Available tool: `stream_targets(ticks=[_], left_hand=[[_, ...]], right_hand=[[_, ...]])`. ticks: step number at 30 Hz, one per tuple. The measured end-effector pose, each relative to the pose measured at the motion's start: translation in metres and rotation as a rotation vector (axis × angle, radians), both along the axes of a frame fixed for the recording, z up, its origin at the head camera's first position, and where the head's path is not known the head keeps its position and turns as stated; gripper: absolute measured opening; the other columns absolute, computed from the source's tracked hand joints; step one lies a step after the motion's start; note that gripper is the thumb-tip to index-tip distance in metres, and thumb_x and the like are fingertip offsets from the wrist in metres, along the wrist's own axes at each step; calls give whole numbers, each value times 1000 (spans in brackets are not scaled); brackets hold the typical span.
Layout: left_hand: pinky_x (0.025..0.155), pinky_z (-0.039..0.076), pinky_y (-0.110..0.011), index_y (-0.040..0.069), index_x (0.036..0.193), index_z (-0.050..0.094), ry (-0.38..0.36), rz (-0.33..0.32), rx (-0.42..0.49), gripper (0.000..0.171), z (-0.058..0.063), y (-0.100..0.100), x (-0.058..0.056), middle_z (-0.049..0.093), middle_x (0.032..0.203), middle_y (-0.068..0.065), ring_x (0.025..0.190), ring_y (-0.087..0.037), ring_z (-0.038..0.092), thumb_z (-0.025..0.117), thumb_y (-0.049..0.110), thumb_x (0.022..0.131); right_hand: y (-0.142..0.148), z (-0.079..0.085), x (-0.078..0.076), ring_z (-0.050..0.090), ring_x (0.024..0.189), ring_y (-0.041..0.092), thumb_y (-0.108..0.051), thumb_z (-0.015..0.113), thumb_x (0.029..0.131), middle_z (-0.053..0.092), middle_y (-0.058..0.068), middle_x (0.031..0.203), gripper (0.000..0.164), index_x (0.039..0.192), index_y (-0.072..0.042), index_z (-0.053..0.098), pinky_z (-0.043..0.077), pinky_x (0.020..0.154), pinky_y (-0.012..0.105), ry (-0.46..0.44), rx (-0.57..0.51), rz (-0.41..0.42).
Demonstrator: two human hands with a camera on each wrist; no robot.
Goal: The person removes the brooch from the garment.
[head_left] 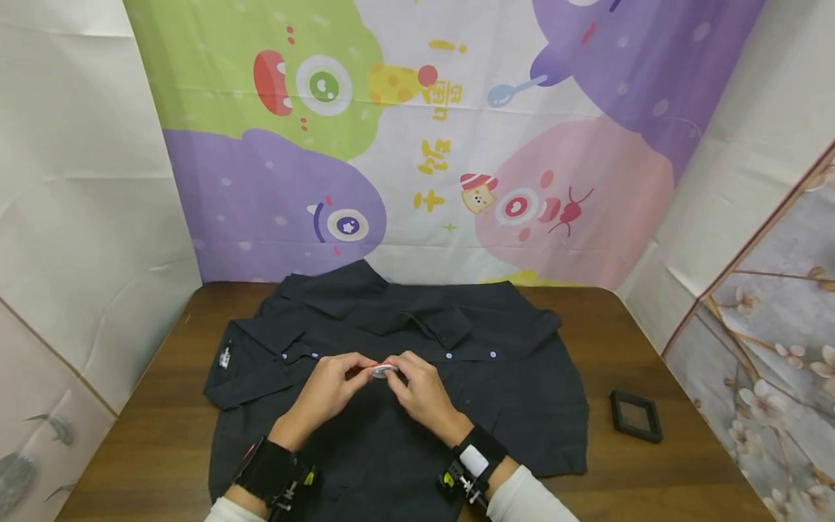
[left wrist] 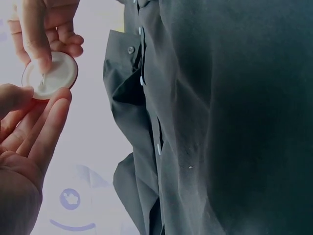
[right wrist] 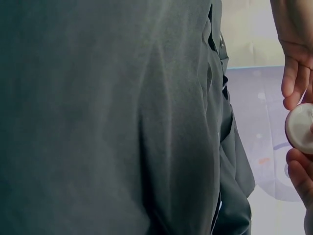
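**White sleeves (head_left: 531, 500) low down, two hands on one round pin badge (left wrist: 61, 68)**

Both the left hand (head_left: 329, 391) and the right hand (head_left: 422, 391) pinch the round pin badge between them, one from each side. It is up in the air over the middle of a dark button-up shirt (head_left: 404, 435), with a gap between it and the cloth. Its white back shows in both wrist views, and the left one shows a thin pin wire (left wrist: 42, 81) too. One tip of the right hand is on the wire. I cannot tell if the wire is clipped.

Black straps (head_left: 483, 453) go round both wrists. Below, the shirt is spread on a brown wooden table (head_left: 678, 486), and small pale buttons (head_left: 449, 356) dot its front. Near the table's right edge lies a small black square frame (head_left: 638, 433). Behind it all hangs a cloth with cartoon monsters (head_left: 280, 185).
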State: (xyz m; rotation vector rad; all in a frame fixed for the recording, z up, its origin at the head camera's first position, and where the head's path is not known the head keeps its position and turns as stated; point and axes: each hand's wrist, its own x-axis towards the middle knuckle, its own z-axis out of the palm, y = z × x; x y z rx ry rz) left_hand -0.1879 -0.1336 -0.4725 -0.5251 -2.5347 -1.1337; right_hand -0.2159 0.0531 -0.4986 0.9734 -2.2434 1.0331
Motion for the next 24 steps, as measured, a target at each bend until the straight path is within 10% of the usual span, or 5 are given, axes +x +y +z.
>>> stream_targets(ticks=[24], left_hand=[[68, 56, -24, 11, 96, 77, 23, 15, 12, 10, -5, 2, 1, 75, 93, -2, 79, -11, 68, 72, 10, 87]], right_hand=[[5, 1, -1, 50, 62, 3, -8, 73, 85, 59, -3, 73, 5, 89, -8, 72, 39, 57, 8, 17, 7, 28]])
